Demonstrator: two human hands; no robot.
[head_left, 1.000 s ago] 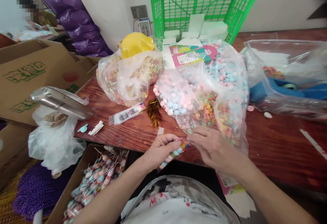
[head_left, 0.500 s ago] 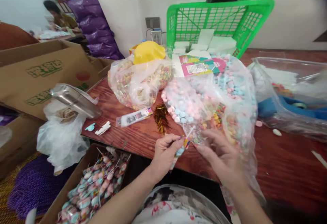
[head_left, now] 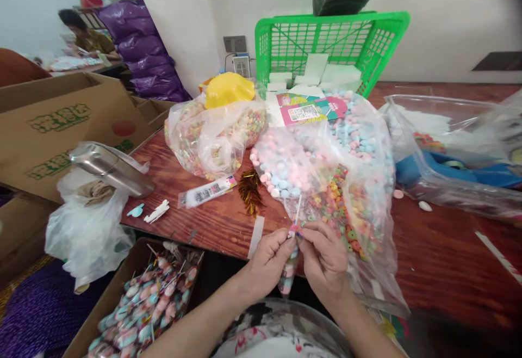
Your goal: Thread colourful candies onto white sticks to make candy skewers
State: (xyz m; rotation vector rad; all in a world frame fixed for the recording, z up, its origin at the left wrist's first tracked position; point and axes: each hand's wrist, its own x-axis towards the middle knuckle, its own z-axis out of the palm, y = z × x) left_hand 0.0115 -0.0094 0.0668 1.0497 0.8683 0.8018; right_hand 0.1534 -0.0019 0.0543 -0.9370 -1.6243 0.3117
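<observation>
A slim clear packet of pink and blue candies [head_left: 287,273] hangs upright at the table's front edge, a white stick [head_left: 299,209] rising from its top. My left hand [head_left: 267,260] pinches the packet's neck from the left. Against its right side, my right hand [head_left: 326,254] has its fingers closed at the same neck; the small part between them is too hidden to name. Just behind are open bags of pink and blue candies [head_left: 285,167] and ring-shaped candies [head_left: 336,200]. Gold tinsel ties [head_left: 250,192] lie beyond my left hand.
A box of filled packets [head_left: 138,303] stands below at the left. On the table are a steel flask [head_left: 114,168], a labelled sleeve [head_left: 207,191], a green basket [head_left: 332,42] and a clear bin [head_left: 452,184]. A person [head_left: 87,37] sits at the far left.
My right hand has moved left and closed in at the packet's neck. The packet now hangs more upright, and a pale strip shows beside my left hand. The view has shifted slightly.
</observation>
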